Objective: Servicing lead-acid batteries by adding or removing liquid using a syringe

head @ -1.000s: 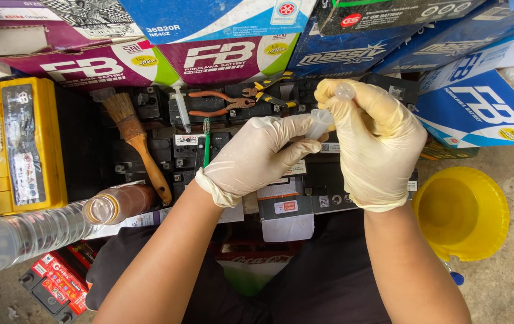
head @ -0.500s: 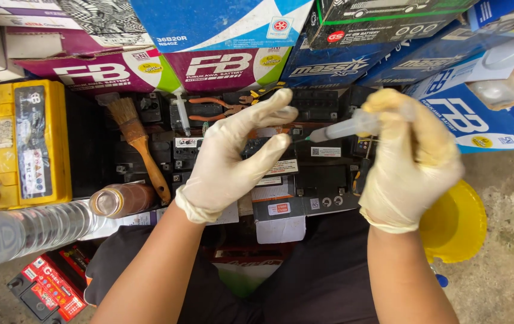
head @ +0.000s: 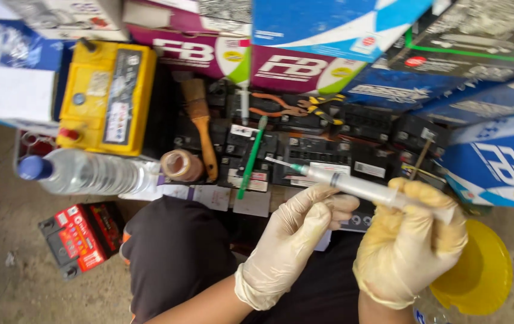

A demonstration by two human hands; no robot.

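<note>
While the right hand [head: 410, 240] closes its gloved grip around the rear of a clear syringe [head: 365, 189], the left hand [head: 296, 231] supports the barrel from below with its fingers loosely curled against it. The syringe lies tilted in the air above the person's lap, and its needle points up and left toward the row of black batteries [head: 329, 153]. Just beside the needle tip lies a green tool [head: 251, 159] on top of the batteries, and further left a paint brush [head: 200, 129] with a wooden handle and a roll of tape [head: 180, 165]. A yellow battery [head: 107, 96] and a plastic water bottle [head: 83, 172] are well apart at the left, a yellow bowl [head: 479, 276] at the right on the floor. I think the risk is the thin needle: if the right hand presses the plunger too early, liquid may drip on the battery tops or the gloves, and a slip of the supporting fingers could bend the needle or prick the left glove.
</note>
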